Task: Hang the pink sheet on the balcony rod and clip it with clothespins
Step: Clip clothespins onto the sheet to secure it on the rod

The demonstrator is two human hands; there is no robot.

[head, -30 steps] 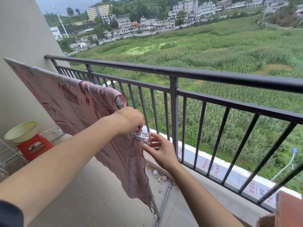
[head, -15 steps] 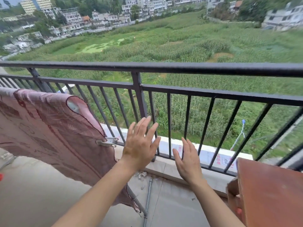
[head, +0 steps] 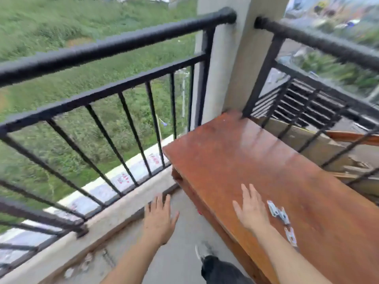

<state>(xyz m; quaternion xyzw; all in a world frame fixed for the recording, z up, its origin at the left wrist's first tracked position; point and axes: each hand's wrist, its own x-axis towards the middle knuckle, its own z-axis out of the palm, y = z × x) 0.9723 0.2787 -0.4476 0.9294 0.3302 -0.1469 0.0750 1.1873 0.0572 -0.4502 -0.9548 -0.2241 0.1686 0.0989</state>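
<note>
Metal clothespins (head: 279,213) lie on the brown wooden table (head: 235,152) at the lower right, with another clothespin (head: 290,236) just below them. My right hand (head: 251,210) hovers over the table with straight fingers, a little left of the clothespins, holding nothing. My left hand (head: 159,219) is spread flat over the balcony floor, empty too. The pink sheet and its rod are out of view.
A black metal railing (head: 102,48) runs across the left and meets a concrete pillar (head: 231,64); a second railing (head: 320,42) continues on the right. My foot in a dark shoe (head: 205,253) stands on the concrete floor (head: 180,263) beside the table.
The view has swung right, away from the sheet with its clip, to the table. Both hands let go and moved along, now open; the right one is over the table near the clothespins.
</note>
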